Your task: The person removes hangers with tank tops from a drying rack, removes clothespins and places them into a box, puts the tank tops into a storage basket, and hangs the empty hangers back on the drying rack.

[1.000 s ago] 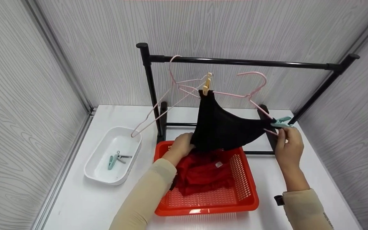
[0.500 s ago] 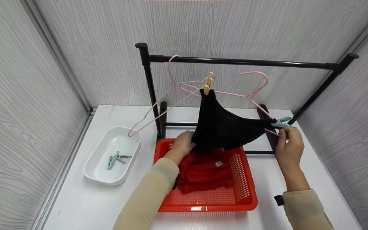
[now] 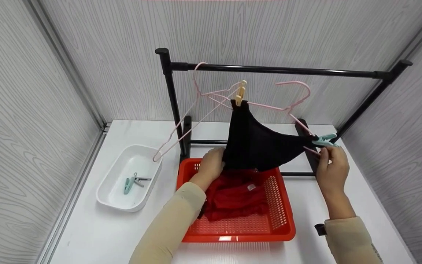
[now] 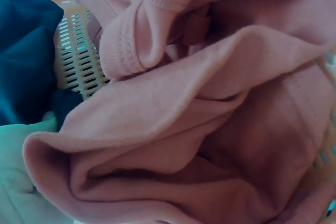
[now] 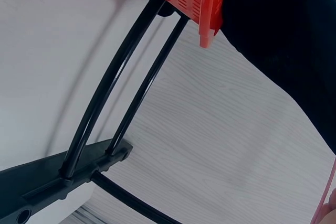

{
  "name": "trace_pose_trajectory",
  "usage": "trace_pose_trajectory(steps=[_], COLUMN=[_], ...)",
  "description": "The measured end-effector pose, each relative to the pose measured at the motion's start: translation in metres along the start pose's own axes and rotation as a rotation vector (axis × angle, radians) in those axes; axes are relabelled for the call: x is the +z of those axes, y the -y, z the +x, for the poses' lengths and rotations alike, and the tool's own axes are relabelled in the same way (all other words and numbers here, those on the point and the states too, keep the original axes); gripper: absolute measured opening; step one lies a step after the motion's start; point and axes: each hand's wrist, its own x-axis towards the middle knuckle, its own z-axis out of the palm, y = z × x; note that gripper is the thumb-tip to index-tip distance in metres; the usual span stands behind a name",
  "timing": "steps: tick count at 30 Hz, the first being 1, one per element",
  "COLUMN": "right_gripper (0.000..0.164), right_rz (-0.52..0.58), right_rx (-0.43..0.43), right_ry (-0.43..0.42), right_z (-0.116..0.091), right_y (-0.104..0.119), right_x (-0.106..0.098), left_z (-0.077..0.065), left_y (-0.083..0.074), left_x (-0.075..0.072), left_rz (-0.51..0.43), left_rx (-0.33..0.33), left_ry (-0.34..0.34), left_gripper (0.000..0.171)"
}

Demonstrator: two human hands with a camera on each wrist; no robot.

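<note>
A pair of black underpants (image 3: 262,146) hangs from a pink wire hanger (image 3: 269,107). One upper corner is clipped by a yellow clothespin (image 3: 240,93), the other by a teal clothespin (image 3: 326,140). My left hand (image 3: 211,167) grips the left edge of the underpants; its fingertips are hidden behind the cloth. At the other end, my right hand (image 3: 332,172) pinches the hanger's right corner just under the teal clothespin. The hanger's hook stands free in front of the rack bar. In the right wrist view, the underpants (image 5: 289,40) stretch across the upper right.
Below sits a red basket (image 3: 288,223) with red clothes (image 3: 238,201), which fill the left wrist view in pinkish tones. The black rack (image 3: 277,69) stands behind, another pink hanger (image 3: 176,134) on its bar. A white tray (image 3: 112,203) holds clothespins (image 3: 128,186).
The left side of the underpants and the yellow clothespin have risen slightly and shifted right, with my left hand. The basket has shifted slightly away. The hanger on the rack swings a little.
</note>
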Motion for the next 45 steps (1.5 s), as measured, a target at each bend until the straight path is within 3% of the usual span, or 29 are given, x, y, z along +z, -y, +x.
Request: trace_pose_trajectory(steps=[3, 7, 14, 17, 21, 26, 33, 36, 39, 41, 45], right_gripper=[0.010, 0.013, 0.013, 0.013, 0.012, 0.013, 0.010, 0.010, 0.008, 0.008, 0.009], right_rz=[-0.003, -0.004, 0.011, 0.023, 0.021, 0.009, 0.014, 0.021, 0.019, 0.023, 0.034], right_rx=[0.017, 0.034, 0.041, 0.049, 0.064, 0.069, 0.083, 0.093, 0.085, 0.076, 0.050], right_ry=[-0.002, -0.006, -0.025, -0.038, -0.062, -0.081, -0.073, -0.065, -0.063, -0.063, -0.052], right_z=[0.001, 0.002, 0.004, 0.005, 0.007, 0.007, 0.008, 0.007, 0.005, 0.004, 0.002], right_y=[0.000, 0.001, 0.005, 0.006, 0.008, 0.009, 0.012, 0.014, 0.013, 0.011, 0.008], right_x=[0.000, -0.001, -0.001, -0.001, -0.002, -0.002, -0.003, -0.003, -0.002, -0.001, 0.000], left_z=[0.003, 0.011, 0.022, 0.024, 0.024, 0.018, 0.007, 0.002, -0.001, -0.004, -0.009], left_y=[-0.004, -0.011, -0.035, -0.049, -0.067, -0.086, -0.098, -0.099, -0.095, -0.089, -0.074], left_x=[-0.001, -0.006, -0.028, -0.044, -0.068, -0.096, -0.115, -0.114, -0.109, -0.103, -0.088], left_rz=[-0.035, -0.147, -0.386, -0.488, -0.552, -0.561, -0.494, -0.453, -0.417, -0.398, -0.369], left_rx=[-0.023, -0.069, -0.098, -0.057, 0.055, 0.204, 0.283, 0.268, 0.201, 0.138, 0.025], left_ry=[-0.079, -0.157, -0.254, -0.324, -0.405, -0.486, -0.554, -0.531, -0.444, -0.349, -0.097], left_gripper=[0.025, 0.026, 0.026, 0.023, 0.020, 0.021, 0.020, 0.024, 0.028, 0.031, 0.033])
